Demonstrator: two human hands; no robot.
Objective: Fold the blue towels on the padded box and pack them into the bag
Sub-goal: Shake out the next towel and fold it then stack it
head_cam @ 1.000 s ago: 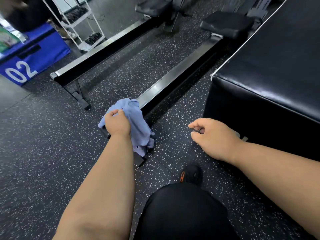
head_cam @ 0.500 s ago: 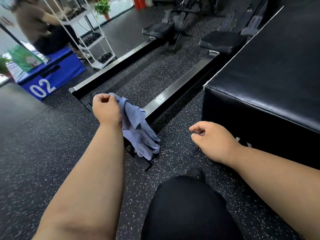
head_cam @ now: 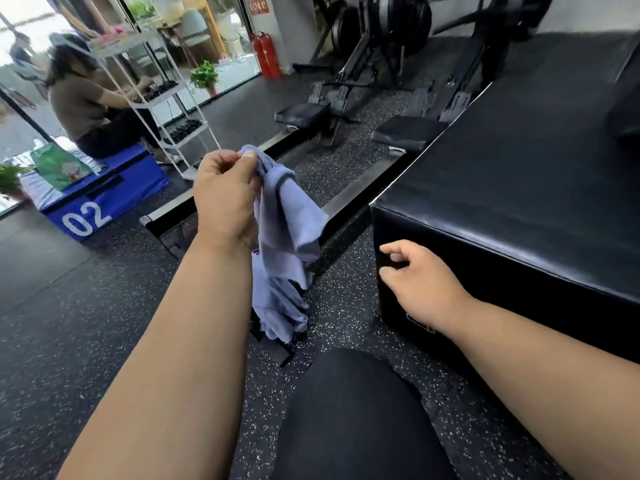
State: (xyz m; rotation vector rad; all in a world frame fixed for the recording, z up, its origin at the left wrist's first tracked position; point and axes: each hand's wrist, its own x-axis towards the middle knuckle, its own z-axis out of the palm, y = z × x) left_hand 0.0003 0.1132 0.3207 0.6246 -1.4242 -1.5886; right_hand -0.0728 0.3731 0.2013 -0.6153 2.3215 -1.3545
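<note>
My left hand (head_cam: 225, 195) pinches the top of a crumpled blue towel (head_cam: 284, 244), which hangs down in front of me above the speckled floor. The black padded box (head_cam: 519, 188) stands to the right, its top bare where I can see it. My right hand (head_cam: 419, 282) hovers in front of the box's near corner, fingers loosely curled and holding nothing. A green bag (head_cam: 57, 168) stands far off at the left on a blue box (head_cam: 104, 199) marked 02.
Two rowing machines (head_cam: 332, 109) with long black rails run across the floor ahead. A white wire shelf (head_cam: 162, 102) stands at the left, with a person sitting on the blue box beside it. My black-clad knee (head_cam: 353, 417) fills the lower middle.
My left hand has lifted the towel higher, off the floor by the rail. My view has tilted up, showing more of the room. My right hand has stayed near the box corner.
</note>
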